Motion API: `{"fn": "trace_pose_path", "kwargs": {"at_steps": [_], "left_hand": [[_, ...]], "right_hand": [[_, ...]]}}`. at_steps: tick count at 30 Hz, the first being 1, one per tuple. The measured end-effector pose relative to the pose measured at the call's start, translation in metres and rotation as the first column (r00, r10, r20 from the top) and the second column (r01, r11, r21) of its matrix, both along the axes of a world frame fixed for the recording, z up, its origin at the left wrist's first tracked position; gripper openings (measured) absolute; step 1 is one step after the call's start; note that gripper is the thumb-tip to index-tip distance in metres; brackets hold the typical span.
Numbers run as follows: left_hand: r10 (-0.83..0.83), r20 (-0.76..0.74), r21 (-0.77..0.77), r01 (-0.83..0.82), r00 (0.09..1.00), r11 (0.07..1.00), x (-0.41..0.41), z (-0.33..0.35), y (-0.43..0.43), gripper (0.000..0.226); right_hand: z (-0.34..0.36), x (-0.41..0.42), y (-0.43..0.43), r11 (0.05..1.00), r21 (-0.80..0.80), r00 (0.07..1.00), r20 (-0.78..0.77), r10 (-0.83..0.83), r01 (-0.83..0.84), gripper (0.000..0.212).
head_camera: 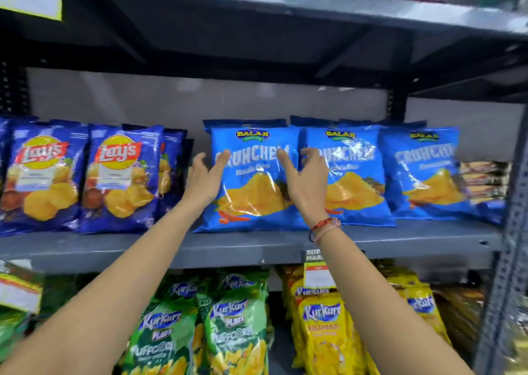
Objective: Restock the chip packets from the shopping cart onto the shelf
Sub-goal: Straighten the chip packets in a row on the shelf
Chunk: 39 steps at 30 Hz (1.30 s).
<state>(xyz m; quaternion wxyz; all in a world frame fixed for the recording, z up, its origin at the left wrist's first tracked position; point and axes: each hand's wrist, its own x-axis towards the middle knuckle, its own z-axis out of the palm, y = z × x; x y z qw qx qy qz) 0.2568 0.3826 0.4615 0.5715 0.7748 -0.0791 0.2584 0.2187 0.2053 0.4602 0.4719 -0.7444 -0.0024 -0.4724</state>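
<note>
My left hand (206, 178) and right hand (304, 184), fingers spread wide, flank a blue chip packet (251, 180) standing on the grey shelf (114, 247); its lettering is blurred.

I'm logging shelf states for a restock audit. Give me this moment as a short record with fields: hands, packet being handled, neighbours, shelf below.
left hand: open, at the left edge of the front Crunchex packet
right hand: open, at that packet's right edge; thread bracelet on the wrist
packet handled: light blue Crunchex packet, upright on the middle shelf
grip: neither hand closed on it
left neighbours: dark blue Lay's packets
right neighbours: two more Crunchex packets
shelf below: green Kurkure packets, yellow Kurkure packets
cart: not in view
</note>
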Motion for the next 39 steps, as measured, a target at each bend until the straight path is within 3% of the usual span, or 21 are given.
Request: {"fn": "trace_pose_path", "kwargs": {"at_steps": [3, 7, 10, 13, 18, 26, 29, 35, 39], "left_hand": [[-0.066, -0.185, -0.09, 0.05, 0.981, 0.995, 0.012, -0.007, -0.003, 0.085], [-0.157, -0.236, -0.177, 0.116, 0.959, 0.977, 0.015, -0.009, -0.006, 0.083], [-0.127, -0.212, -0.225, 0.078, 0.969, 0.971, 0.017, -0.009, -0.004, 0.08], [-0.091, -0.143, -0.278, 0.049, 0.985, 0.959, 0.017, -0.006, 0.0, 0.058], [-0.073, 0.002, -0.33, 0.07, 0.997, 0.941, 0.017, -0.004, 0.005, 0.076], [-0.091, 0.123, -0.425, 0.136, 0.988, 0.895, 0.025, -0.017, 0.009, 0.048], [-0.118, 0.101, -0.409, 0.15, 0.988, 0.9, 0.029, -0.021, 0.011, 0.04], [-0.05, 0.049, -0.33, 0.064, 0.998, 0.942, 0.03, -0.025, 0.007, 0.065], [0.09, 0.113, -0.268, -0.057, 0.99, 0.962, 0.031, -0.026, 0.005, 0.074]], "right_hand": [[-0.014, 0.005, -0.008, 0.995, 0.023, 0.979, -0.177, 0.099, -0.097, 0.072], [-0.021, 0.012, -0.003, 0.961, 0.136, 0.912, -0.308, 0.271, -0.24, 0.092], [-0.02, 0.015, 0.002, 0.953, 0.173, 0.918, -0.274, 0.288, -0.247, 0.096], [-0.017, 0.018, 0.007, 0.943, 0.185, 0.92, -0.232, 0.315, -0.277, 0.095], [-0.009, 0.026, 0.011, 0.935, 0.156, 0.928, -0.149, 0.34, -0.318, 0.084], [-0.016, 0.034, 0.021, 0.909, 0.169, 0.902, -0.148, 0.406, -0.381, 0.074], [-0.018, 0.037, 0.022, 0.907, 0.168, 0.895, -0.168, 0.413, -0.387, 0.069], [-0.021, 0.039, 0.017, 0.941, 0.152, 0.939, -0.123, 0.322, -0.302, 0.065], [-0.016, 0.028, 0.015, 0.98, 0.028, 0.98, -0.028, 0.198, -0.197, 0.067]]}}
